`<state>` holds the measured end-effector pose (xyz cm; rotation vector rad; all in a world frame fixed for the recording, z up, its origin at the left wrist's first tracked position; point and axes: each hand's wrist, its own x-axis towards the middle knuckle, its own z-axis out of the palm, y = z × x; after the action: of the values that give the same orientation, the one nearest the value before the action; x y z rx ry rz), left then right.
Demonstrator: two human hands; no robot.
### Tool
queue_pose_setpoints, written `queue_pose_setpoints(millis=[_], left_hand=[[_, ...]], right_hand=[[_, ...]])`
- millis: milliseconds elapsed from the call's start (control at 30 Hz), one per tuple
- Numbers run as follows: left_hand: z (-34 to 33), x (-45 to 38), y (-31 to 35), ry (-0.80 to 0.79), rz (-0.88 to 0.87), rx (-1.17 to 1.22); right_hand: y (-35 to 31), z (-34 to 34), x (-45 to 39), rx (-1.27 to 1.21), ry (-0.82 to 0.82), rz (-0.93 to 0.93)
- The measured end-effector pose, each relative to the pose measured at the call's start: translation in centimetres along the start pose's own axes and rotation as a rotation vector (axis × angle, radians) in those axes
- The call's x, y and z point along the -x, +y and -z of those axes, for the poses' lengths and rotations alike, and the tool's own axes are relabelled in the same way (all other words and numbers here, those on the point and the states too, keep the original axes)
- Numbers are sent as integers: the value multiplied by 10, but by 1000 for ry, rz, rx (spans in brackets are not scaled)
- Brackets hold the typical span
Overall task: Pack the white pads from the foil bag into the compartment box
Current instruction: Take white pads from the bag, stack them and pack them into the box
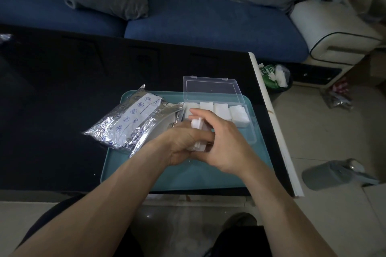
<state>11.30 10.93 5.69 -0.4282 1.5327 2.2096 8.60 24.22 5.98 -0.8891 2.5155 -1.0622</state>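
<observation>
Both hands met over the tray, sharing a small stack of white pads (197, 126). The left hand (183, 144) had its fingers curled round the lower part of the stack, and the right hand (217, 142) closed over it from the other side, its fingers bent round the upper end, so each grip was wrapped on the pads rather than spread. Just beyond the hands lay the clear compartment box (240, 119), its lid (213, 89) thrown open and lying back away from the person. The far row of compartments held more white pads, one stack in each; the near part of the box was hidden behind the hands. To the left of the box lay the crumpled foil bag (129, 123), partly on the tray and partly on the dark worktop (62, 89). Box and hands sat over the teal tray (188, 177), near the worktop's right edge. A blue sofa (188, 27) with grey cushions stood behind.
</observation>
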Motion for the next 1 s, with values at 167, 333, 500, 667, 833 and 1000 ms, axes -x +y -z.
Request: queue_pose_setpoints(millis=[167, 333, 500, 667, 833, 1000], left_hand=[[4, -2, -5, 58, 24, -29], [2, -1, -6, 52, 19, -57], [0, -4, -4, 102, 41, -16], [2, -4, -6, 72, 35, -183], [6, -6, -9, -72, 34, -342], [7, -7, -9, -80, -30, -326]], right_hand=[[1, -2, -2, 79, -61, -45], [0, -1, 0, 80, -82, -57], [-1, -1, -1, 95, -149, -122], [9, 16, 2, 58, -283, -173], [30, 30, -1, -271, -235, -103], [46, 41, -3, -565, -165, -122]])
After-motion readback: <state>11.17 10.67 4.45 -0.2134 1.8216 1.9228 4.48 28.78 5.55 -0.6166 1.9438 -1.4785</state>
